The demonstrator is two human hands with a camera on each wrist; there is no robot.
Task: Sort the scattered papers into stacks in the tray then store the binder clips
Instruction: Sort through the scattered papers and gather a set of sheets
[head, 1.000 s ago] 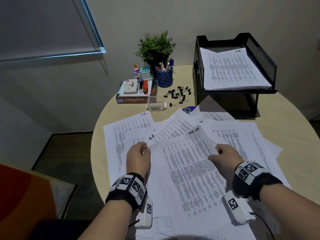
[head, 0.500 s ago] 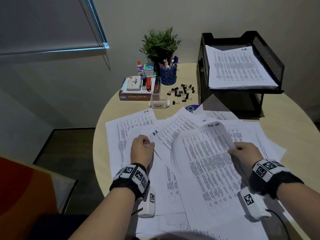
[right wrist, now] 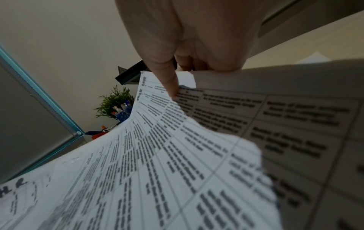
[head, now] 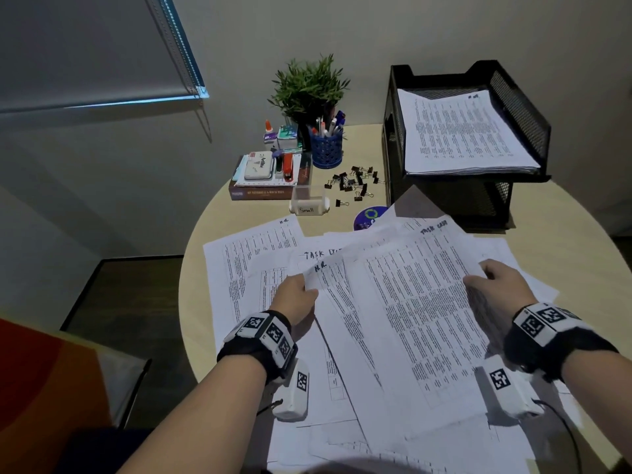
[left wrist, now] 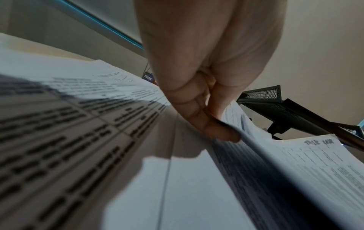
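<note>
Fingers (left wrist: 212, 127) of the left hand (head: 295, 301) and right hand (head: 502, 289) pinch opposite edges of a printed sheet (head: 410, 302), the tray (head: 523, 107) lying ahead, nearer the right.

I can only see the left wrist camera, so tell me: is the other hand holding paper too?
Observer: Yes. The right hand pinches the right edge of the top sheet, which is raised off the pile.
Operator: Anything filed yet?
Observer: The upper tier of the black tray already holds a stack of printed pages.
Operator: What's still loose?
Observer: The binder clips lie scattered on the table left of the tray, near a clear box labelled Small.
</note>
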